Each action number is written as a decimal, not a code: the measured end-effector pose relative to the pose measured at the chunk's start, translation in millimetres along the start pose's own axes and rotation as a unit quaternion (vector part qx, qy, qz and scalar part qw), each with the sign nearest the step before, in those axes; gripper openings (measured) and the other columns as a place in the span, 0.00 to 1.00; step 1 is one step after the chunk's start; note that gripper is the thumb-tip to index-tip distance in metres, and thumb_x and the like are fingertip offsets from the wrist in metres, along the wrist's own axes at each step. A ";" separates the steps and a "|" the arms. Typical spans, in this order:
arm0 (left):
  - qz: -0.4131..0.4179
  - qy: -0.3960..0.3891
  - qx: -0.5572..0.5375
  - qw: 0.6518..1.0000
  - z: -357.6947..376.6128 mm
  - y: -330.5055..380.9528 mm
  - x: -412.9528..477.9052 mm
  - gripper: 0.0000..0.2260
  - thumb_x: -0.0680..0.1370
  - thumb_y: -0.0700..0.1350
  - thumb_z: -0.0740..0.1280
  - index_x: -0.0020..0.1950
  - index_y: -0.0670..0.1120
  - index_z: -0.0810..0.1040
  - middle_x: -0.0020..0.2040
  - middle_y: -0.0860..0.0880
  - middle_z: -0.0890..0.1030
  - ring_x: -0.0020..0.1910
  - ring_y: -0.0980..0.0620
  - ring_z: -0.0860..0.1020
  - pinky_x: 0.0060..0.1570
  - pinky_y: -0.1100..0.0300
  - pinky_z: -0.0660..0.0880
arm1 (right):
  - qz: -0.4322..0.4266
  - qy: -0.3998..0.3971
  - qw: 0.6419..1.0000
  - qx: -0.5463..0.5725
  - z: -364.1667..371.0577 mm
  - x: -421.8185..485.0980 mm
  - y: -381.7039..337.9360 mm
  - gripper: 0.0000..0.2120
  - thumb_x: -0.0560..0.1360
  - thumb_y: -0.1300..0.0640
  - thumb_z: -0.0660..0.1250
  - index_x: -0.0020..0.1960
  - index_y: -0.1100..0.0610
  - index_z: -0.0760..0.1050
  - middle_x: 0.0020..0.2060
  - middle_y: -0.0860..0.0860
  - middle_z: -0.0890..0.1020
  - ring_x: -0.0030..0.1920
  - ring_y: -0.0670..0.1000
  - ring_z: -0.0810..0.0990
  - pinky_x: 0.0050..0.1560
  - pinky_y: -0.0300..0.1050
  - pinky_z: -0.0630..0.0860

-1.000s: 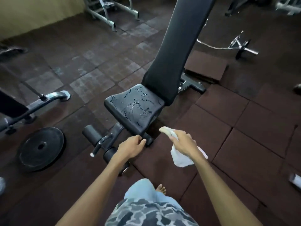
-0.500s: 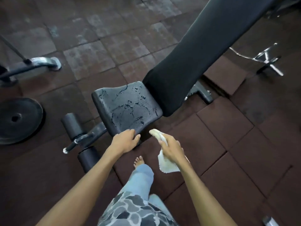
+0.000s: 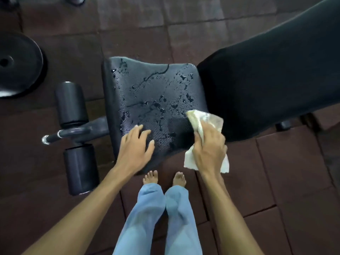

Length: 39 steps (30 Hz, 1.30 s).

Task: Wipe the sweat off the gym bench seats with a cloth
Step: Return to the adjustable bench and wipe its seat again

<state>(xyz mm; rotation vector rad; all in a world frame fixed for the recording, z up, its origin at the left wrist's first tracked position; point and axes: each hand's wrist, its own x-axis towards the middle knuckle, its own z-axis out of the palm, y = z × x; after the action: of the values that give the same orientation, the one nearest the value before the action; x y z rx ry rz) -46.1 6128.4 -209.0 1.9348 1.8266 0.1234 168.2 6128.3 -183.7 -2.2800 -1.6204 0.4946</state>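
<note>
The black bench seat [image 3: 147,83] fills the middle of the view, dotted with beads and streaks of sweat. My left hand [image 3: 135,150] rests flat on its near edge with the fingers spread. My right hand [image 3: 209,144] grips a white cloth [image 3: 202,118] and presses its upper end onto the seat's near right corner, beside the black backrest [image 3: 266,80]. The cloth's lower end hangs below the hand, off the seat's edge.
Two black foam leg rollers [image 3: 70,102] on a metal bar stick out left of the seat. A black weight plate [image 3: 18,65] lies on the brown rubber floor tiles [image 3: 285,172] at far left. My bare feet [image 3: 164,178] stand just before the seat.
I have stepped up close to the bench. My left hand slid from the seat's front edge onto its surface, and my right hand brought the cloth from the air onto the seat.
</note>
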 end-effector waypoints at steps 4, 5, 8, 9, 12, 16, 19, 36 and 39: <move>0.014 0.078 0.043 0.996 30.7 -7.9 43.7 0.23 0.77 0.53 0.57 0.66 0.42 0.74 0.69 0.38 0.71 0.72 0.40 0.65 0.69 0.45 0.61 | -0.087 0.034 0.994 -0.065 57.3 64.1 17.3 0.19 0.78 0.47 0.66 0.68 0.47 0.75 0.65 0.50 0.77 0.61 0.59 0.74 0.49 0.58 0.73; 0.008 0.095 0.052 0.994 36.0 -6.2 50.9 0.23 0.77 0.53 0.57 0.66 0.42 0.73 0.70 0.39 0.70 0.72 0.40 0.64 0.70 0.45 0.59 | -0.097 0.023 0.992 -0.082 69.4 72.0 17.8 0.18 0.77 0.46 0.65 0.67 0.47 0.75 0.66 0.50 0.77 0.62 0.60 0.74 0.49 0.58 0.73; -0.018 0.108 0.061 0.992 47.8 2.1 60.6 0.23 0.77 0.53 0.58 0.69 0.44 0.70 0.72 0.39 0.67 0.74 0.40 0.61 0.72 0.44 0.53 | -0.125 0.022 0.983 -0.132 90.9 66.4 14.6 0.18 0.77 0.46 0.63 0.66 0.46 0.76 0.68 0.52 0.75 0.62 0.61 0.73 0.47 0.57 0.73; -0.024 0.105 0.067 0.992 51.0 4.0 59.5 0.23 0.77 0.53 0.58 0.70 0.44 0.69 0.73 0.39 0.66 0.75 0.41 0.60 0.73 0.44 0.52 | -0.153 0.025 0.978 -0.138 91.7 56.4 18.5 0.18 0.77 0.46 0.63 0.66 0.47 0.75 0.68 0.52 0.74 0.62 0.61 0.73 0.47 0.56 0.73; -0.029 0.117 0.091 0.989 57.0 4.6 56.0 0.24 0.79 0.53 0.56 0.74 0.45 0.65 0.75 0.40 0.62 0.76 0.42 0.56 0.75 0.44 0.49 | -0.281 0.010 0.947 -0.153 80.4 36.1 49.9 0.20 0.77 0.47 0.64 0.68 0.46 0.73 0.70 0.51 0.74 0.64 0.59 0.73 0.50 0.55 0.72; -0.033 0.137 0.100 0.985 59.8 6.5 55.4 0.24 0.79 0.52 0.58 0.74 0.45 0.65 0.76 0.41 0.62 0.77 0.43 0.56 0.75 0.43 0.50 | -0.242 -0.017 0.958 -0.156 66.8 81.4 74.1 0.24 0.76 0.44 0.64 0.71 0.46 0.70 0.74 0.54 0.68 0.66 0.61 0.70 0.58 0.58 0.72; -0.036 0.145 0.117 0.982 61.5 9.5 57.2 0.24 0.78 0.51 0.58 0.73 0.44 0.66 0.75 0.40 0.63 0.76 0.42 0.57 0.75 0.43 0.51 | -0.125 -0.049 0.984 -0.118 75.0 127.5 37.9 0.27 0.78 0.42 0.57 0.75 0.47 0.62 0.78 0.56 0.59 0.73 0.63 0.60 0.66 0.61 0.67; -0.035 0.183 0.113 0.976 63.8 10.1 57.3 0.24 0.77 0.51 0.60 0.72 0.44 0.68 0.74 0.40 0.65 0.76 0.42 0.60 0.74 0.42 0.53 | -0.146 -0.071 0.981 -0.102 69.8 154.2 34.4 0.23 0.81 0.46 0.53 0.75 0.49 0.63 0.78 0.52 0.59 0.75 0.63 0.59 0.61 0.58 0.72; -0.038 0.183 0.114 0.976 63.7 10.2 58.3 0.24 0.77 0.51 0.60 0.72 0.44 0.69 0.74 0.40 0.65 0.76 0.43 0.59 0.74 0.42 0.53 | -0.179 -0.070 0.969 -0.157 92.5 155.3 -16.1 0.25 0.82 0.45 0.51 0.78 0.47 0.58 0.79 0.50 0.58 0.77 0.63 0.55 0.72 0.61 0.60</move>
<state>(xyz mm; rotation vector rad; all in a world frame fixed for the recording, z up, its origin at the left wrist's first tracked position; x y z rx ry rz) -6.3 6167.0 -276.0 2.1021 2.2376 0.2713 161.0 6284.5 -275.8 -2.1178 -2.2627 0.3331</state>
